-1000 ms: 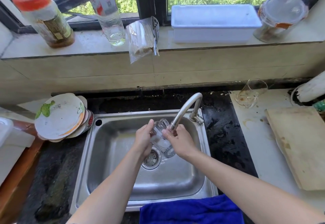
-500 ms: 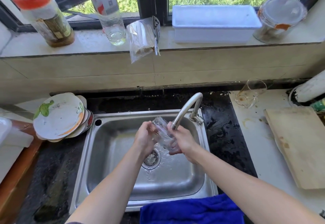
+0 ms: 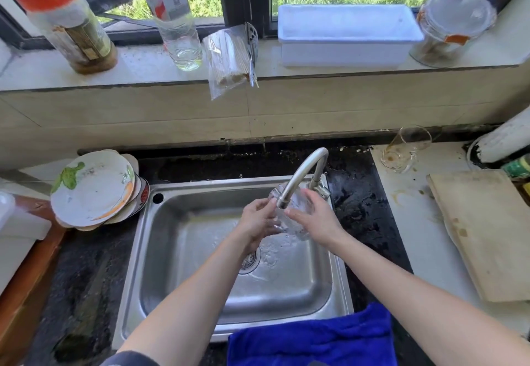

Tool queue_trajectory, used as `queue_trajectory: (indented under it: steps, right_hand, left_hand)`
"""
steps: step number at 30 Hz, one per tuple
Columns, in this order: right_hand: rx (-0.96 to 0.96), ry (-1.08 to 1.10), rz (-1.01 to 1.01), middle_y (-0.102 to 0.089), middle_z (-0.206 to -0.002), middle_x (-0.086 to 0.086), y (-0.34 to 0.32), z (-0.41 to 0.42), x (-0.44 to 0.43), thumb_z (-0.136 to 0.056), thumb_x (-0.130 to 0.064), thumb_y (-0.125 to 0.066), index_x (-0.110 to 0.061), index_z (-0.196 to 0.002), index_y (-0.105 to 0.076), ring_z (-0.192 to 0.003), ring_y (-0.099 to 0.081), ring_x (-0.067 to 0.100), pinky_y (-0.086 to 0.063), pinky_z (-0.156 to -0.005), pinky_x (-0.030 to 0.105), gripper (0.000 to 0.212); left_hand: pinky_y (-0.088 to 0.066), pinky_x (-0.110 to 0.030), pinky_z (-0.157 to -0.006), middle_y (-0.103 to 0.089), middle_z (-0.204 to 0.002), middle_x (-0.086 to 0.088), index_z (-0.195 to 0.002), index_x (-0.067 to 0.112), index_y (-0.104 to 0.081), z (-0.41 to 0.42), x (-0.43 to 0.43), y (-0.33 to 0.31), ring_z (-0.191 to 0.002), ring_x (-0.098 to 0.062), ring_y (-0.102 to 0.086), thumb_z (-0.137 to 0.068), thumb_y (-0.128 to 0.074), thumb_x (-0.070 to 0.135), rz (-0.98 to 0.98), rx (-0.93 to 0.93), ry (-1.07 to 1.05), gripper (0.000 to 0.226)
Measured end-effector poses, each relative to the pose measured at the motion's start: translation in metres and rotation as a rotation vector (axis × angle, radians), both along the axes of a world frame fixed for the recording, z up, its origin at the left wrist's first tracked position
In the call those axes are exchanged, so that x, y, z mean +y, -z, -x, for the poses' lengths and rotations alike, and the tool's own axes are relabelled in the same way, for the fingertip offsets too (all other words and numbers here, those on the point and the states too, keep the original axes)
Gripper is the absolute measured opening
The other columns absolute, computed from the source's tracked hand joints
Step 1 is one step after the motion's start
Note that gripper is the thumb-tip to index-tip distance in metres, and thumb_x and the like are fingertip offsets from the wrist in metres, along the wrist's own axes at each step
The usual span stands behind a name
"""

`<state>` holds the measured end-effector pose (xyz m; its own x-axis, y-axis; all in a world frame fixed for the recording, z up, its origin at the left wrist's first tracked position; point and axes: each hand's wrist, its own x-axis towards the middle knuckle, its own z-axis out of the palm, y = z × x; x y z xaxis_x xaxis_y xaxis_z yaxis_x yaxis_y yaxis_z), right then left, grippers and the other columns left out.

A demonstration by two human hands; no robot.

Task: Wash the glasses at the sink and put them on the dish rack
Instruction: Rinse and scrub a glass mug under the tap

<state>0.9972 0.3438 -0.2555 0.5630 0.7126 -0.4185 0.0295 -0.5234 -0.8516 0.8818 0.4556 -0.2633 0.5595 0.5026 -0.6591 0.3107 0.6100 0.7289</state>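
Kitchen counter of dark speckled stone under a sunny window, seen from above through a wide-angle head camera. A steel sink (image 3: 200, 192) is set into the middle of it, with a curved faucet (image 3: 305, 172) arching forward from its back right corner.

Both bare forearms reach in from the bottom edge and meet right under the spout. Between the hands is a clear glass (image 3: 295, 226), held above the basin, over and just behind the drain (image 3: 250, 261). Its long axis is steep and leaning: the upper end lies behind the spout, toward the back wall, and the lower end comes nearer the viewer and slightly right. Glare, water and fingers blur its outline, so which end is the rim cannot be told. The left hand (image 3: 256, 226) grips it from the left with fingers curled round it. The right hand (image 3: 319, 219) holds it from the right, thumb up top and fingers reaching across its near side. Water glistens on the basin floor around the drain.

A second glass (image 3: 405, 150), stained brown inside, lies tilted on the pale counter at the back right, well apart from the sink. Beside it is a wooden cutting board (image 3: 487, 236), cut off by the right edge. A stack of plates (image 3: 93, 189) leans at the sink's left corner. A blue cloth (image 3: 311, 337) drapes over the sink's front edge, partly out of frame.

On the windowsill stand a red-capped bottle (image 3: 67, 22), a clear bottle (image 3: 176, 24) cut off at the top, and a white tub (image 3: 344, 35).
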Motion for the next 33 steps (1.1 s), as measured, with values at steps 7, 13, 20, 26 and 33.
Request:
queue_trajectory:
  steps: [7, 13, 20, 26, 33]
  right_hand:
    - [-0.19, -0.124, -0.005, -0.052, -0.129, -0.011, 0.009, -0.005, -0.018, -0.053, -0.031, -0.081, -0.035, -0.136, -0.036, -0.119, -0.052, 0.012, -0.045, -0.1, 0.039, 0.094]
    - [-0.197, -0.215, 0.009, -0.051, -0.119, -0.022, 0.014, 0.004, -0.002, -0.058, -0.032, -0.087, -0.041, -0.126, -0.038, -0.113, -0.052, 0.009, -0.045, -0.092, 0.033, 0.084]
    - [0.076, -0.191, 0.054, -0.056, -0.116, -0.006, 0.021, -0.006, 0.012, -0.059, -0.021, -0.09, -0.019, -0.122, -0.05, -0.104, -0.056, 0.011, -0.047, -0.079, 0.024, 0.075]
    - [-0.666, -0.246, 0.237, -0.048, -0.11, -0.007, 0.019, -0.033, -0.005, -0.074, -0.046, -0.077, -0.026, -0.111, -0.06, -0.105, -0.046, 0.012, -0.043, -0.077, 0.029, 0.046]
    - [-0.609, -0.186, 0.393, -0.05, -0.125, 0.008, 0.045, -0.071, 0.004, -0.087, -0.038, -0.065, -0.018, -0.125, -0.055, -0.113, -0.05, 0.027, -0.045, -0.084, 0.038, 0.044]
  left_hand:
    - [-0.052, -0.044, -0.069, -0.043, -0.055, -0.003, -0.083, 0.011, -0.054, -0.02, -0.006, -0.012, -0.053, -0.017, -0.048, -0.093, -0.05, 0.018, 0.008, 0.132, 0.057, 0.013]
    - [-0.046, -0.033, -0.058, -0.055, -0.075, -0.01, -0.09, 0.01, -0.046, 0.001, -0.001, -0.006, -0.051, -0.016, -0.05, -0.085, -0.061, 0.007, -0.223, 0.187, 0.099, 0.016]
    - [-0.046, -0.036, -0.065, -0.056, -0.063, -0.003, -0.112, 0.005, -0.058, 0.022, 0.012, -0.017, -0.057, -0.014, -0.052, -0.092, -0.059, 0.009, -0.297, 0.115, 0.202, 0.021]
    - [-0.045, -0.031, -0.051, -0.058, -0.063, -0.012, -0.115, -0.001, -0.049, 0.006, 0.001, -0.013, -0.055, -0.02, -0.053, -0.092, -0.053, 0.003, -0.417, 0.246, 0.194, 0.023]
    - [-0.058, -0.047, -0.057, -0.053, -0.051, -0.011, -0.082, -0.006, -0.052, 0.005, 0.009, -0.015, -0.046, -0.022, -0.055, -0.096, -0.043, -0.003, -0.092, 0.216, -0.059, 0.017]
